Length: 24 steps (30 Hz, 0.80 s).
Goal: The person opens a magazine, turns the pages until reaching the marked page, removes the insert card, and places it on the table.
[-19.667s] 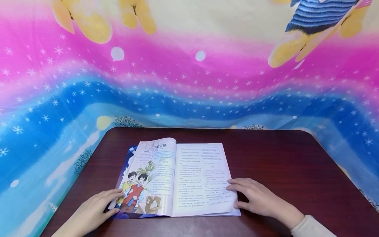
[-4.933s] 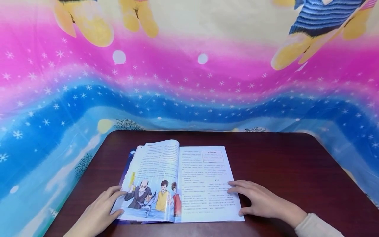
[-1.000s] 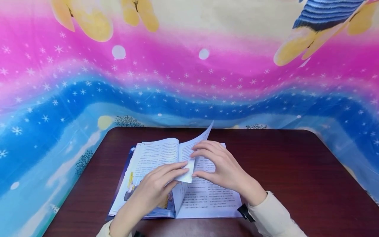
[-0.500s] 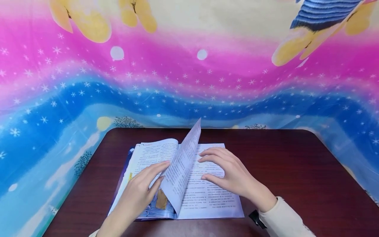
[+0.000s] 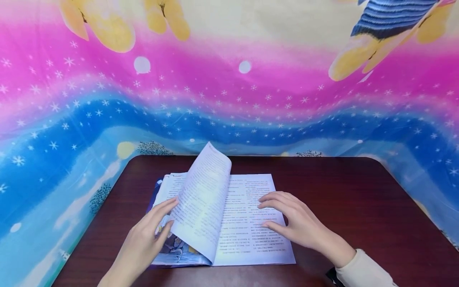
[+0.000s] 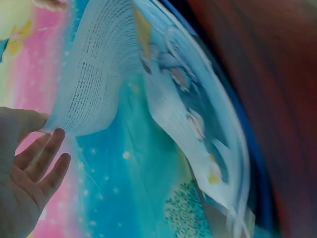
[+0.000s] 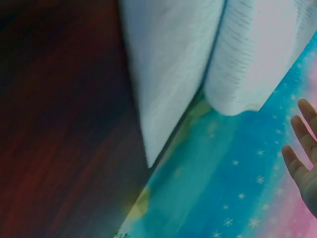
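An open magazine (image 5: 251,239) lies on the dark table, its right page flat and covered in small print. One raised page (image 5: 202,199) curves up from the spine and leans left over the illustrated left page (image 5: 179,253). My left hand (image 5: 145,235) pinches the outer edge of that raised page; in the left wrist view the left hand (image 6: 29,163) has the page edge between thumb and fingers. Above the flat right page, my right hand (image 5: 292,217) hovers with relaxed, spread fingers and holds nothing. Only the fingers and part of the palm of the right hand (image 7: 304,153) show in the right wrist view.
The dark reddish-brown table (image 5: 340,191) has rounded far corners. Behind it and along both sides hangs a colourful printed cloth (image 5: 229,99) with snowflakes. A dark blue cover edge (image 5: 154,195) shows under the left pages.
The raised page has swung from right to left across the spine, led by my left hand. My right hand has let go of it and drawn back to the right.
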Available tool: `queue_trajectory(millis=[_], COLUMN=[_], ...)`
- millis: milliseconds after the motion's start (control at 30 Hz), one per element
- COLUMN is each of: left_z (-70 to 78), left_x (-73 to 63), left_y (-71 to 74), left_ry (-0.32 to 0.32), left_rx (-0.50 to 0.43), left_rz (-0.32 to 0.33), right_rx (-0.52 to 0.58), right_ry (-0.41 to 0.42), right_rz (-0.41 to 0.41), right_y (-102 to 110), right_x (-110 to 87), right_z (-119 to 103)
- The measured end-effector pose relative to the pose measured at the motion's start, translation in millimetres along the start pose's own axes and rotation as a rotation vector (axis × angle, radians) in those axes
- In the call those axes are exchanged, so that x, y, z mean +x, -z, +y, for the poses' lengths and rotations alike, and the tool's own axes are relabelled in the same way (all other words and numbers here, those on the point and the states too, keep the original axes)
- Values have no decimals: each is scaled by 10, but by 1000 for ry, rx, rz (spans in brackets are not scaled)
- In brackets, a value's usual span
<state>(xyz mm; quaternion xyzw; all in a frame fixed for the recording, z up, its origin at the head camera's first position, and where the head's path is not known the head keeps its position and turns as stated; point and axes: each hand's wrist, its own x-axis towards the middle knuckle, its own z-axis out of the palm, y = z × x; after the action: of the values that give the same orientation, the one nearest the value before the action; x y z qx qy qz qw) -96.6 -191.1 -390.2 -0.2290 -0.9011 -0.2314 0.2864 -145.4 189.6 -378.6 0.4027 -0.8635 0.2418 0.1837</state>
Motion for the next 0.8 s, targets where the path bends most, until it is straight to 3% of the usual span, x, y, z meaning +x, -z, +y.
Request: queue_trajectory(millis=[400,800], left_z=[-201,-318], left_x=[-285,-466], left_y=[113,181], left_ry=[143,318], left_rx=[73,75], left_rz=[-95,-294], right_rx=[-62,-75], right_ry=[-38,-27], right_rz=[-78,-104], right_y=[-20,-54], right_x=[-314,-534], right_z=[167,268])
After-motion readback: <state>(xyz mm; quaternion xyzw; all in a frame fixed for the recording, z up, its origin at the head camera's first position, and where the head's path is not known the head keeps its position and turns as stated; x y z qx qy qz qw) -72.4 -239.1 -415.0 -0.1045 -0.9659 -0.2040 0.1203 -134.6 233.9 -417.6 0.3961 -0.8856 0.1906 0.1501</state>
